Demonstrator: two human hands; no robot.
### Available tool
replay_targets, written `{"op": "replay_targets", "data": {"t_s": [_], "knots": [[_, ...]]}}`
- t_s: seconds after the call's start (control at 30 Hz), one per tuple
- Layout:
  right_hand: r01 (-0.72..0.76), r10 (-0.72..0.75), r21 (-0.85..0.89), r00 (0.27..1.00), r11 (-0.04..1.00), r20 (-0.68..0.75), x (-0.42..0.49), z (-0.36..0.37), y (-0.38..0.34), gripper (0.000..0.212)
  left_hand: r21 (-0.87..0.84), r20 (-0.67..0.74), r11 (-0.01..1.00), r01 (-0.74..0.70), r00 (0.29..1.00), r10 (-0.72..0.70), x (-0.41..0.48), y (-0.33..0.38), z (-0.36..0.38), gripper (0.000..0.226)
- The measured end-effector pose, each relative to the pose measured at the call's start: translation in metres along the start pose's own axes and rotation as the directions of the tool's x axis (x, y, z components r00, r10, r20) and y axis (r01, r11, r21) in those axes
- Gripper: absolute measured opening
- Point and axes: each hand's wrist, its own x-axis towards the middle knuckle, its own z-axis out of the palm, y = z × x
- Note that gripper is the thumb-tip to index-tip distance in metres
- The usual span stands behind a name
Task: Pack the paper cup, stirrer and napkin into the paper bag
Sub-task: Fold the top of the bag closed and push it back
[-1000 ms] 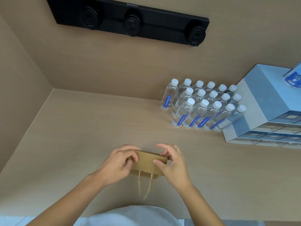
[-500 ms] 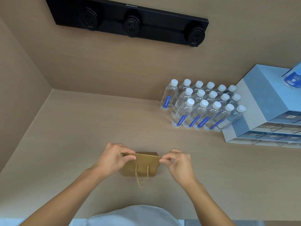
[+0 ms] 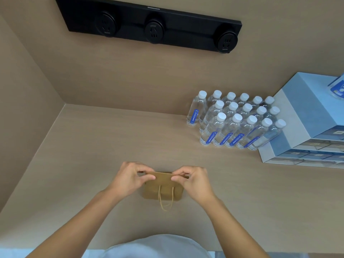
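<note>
A small brown paper bag (image 3: 162, 189) stands upright on the wooden counter (image 3: 93, 155) near its front edge. Its twine handle hangs down the near face. My left hand (image 3: 128, 178) pinches the left end of the bag's top rim. My right hand (image 3: 193, 180) pinches the right end of the same rim. The rim looks pressed flat between them. No paper cup, stirrer or napkin shows; the bag's inside is hidden.
Several small water bottles (image 3: 236, 120) with white caps stand in rows at the back right. Beside them sits a blue and white drawer unit (image 3: 305, 123). A black socket strip (image 3: 152, 28) is fixed to the back wall.
The bag was tilted in both hands a second ago. It now stands upright, and my fingers have slid to the two ends of its top rim, a little wider apart.
</note>
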Motion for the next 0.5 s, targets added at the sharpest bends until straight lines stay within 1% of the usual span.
{"op": "replay_targets", "data": {"t_s": [0.03,0.1,0.17,0.2,0.27,0.33,0.4,0.5], "knots": [[-0.028,0.027,0.01,0.999,1.0,0.03,0.002,-0.002,0.005,0.01,-0.016,-0.009,0.999,0.033,0.999,-0.033,0.0,-0.004,-0.001,0.014],[-0.066,0.066,-0.006,0.994,0.998,0.083,0.004,-0.004,0.012,0.009,-0.093,-0.02,0.992,0.081,0.996,-0.083,0.0,-0.009,0.0,0.026],[-0.138,0.133,0.051,0.986,0.989,0.099,0.004,-0.004,0.018,0.007,-0.19,0.012,0.977,0.098,0.995,-0.097,-0.001,-0.01,0.008,0.036],[-0.17,0.159,0.099,0.982,0.981,0.104,0.005,-0.003,0.019,0.007,-0.233,0.045,0.966,0.116,0.993,-0.108,-0.001,-0.011,0.012,0.035],[-0.205,0.181,0.193,0.974,0.96,0.134,0.004,0.001,0.023,0.013,-0.305,0.124,0.933,0.191,0.979,-0.16,-0.002,-0.014,0.02,0.023],[-0.238,0.205,0.223,0.965,0.945,0.163,0.002,0.008,0.028,0.022,-0.354,0.192,0.894,0.274,0.957,-0.217,-0.002,-0.019,0.024,0.017],[-0.274,0.238,0.265,0.958,0.924,0.159,-0.001,0.015,0.035,0.018,-0.373,0.222,0.875,0.307,0.946,-0.237,-0.002,-0.023,0.028,0.014],[-0.304,0.268,0.332,0.952,0.893,0.15,0.0,0.02,0.044,0.011,-0.399,0.212,0.866,0.301,0.949,-0.232,-0.002,-0.024,0.03,0.011]]}}
